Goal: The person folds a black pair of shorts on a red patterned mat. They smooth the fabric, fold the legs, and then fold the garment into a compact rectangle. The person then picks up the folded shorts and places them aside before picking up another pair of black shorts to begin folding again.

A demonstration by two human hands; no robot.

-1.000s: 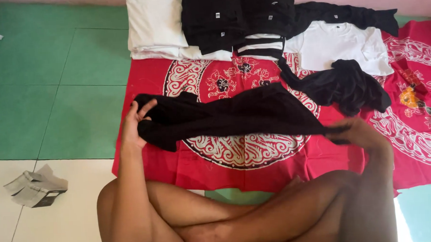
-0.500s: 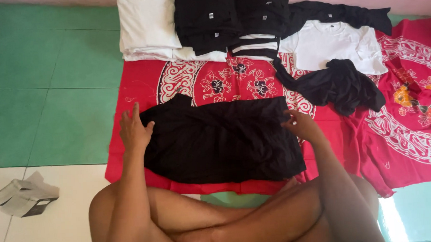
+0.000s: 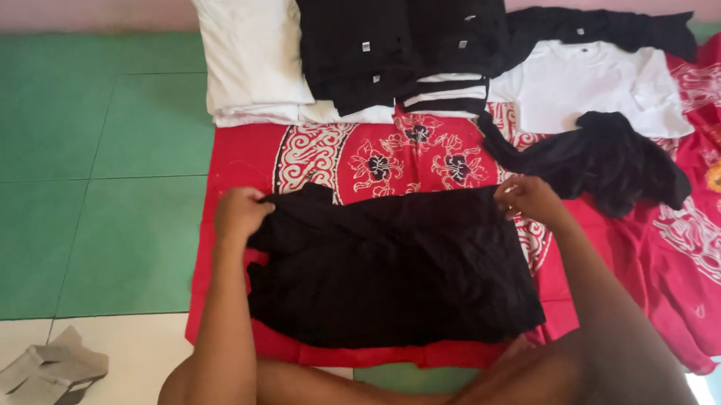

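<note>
Two hands: both on one black garment (image 3: 392,270), one at each far corner
garment place: flat on the red patterned cloth (image 3: 229,155), straight in front of the person, between the two forearms
garment axis: long side runs left to right, across the body; far edge away from the person, near edge close to the crossed legs
garment state: spread out, wrinkled, left side shows a folded flap near the wrist
left hand (image 3: 238,214): at far left corner, fingers curled shut, pinching the fabric edge
right hand (image 3: 526,199): at far right corner, fingers bent down onto the edge, seems to pinch it; grip partly hidden by the knuckles
nearer hand: about equal, each touching its own corner; neither closer to the middle
forearms: run along both short sides of the garment
beyond far edge: white folded stack (image 3: 253,57), black folded stacks (image 3: 358,45), a striped piece (image 3: 445,93)
right of garment: loose black top (image 3: 610,163) crumpled just beside right hand, white shirt (image 3: 590,87) behind it
floor: green tiles (image 3: 91,157), grey crumpled paper (image 3: 52,374) well apart at lower left
</note>
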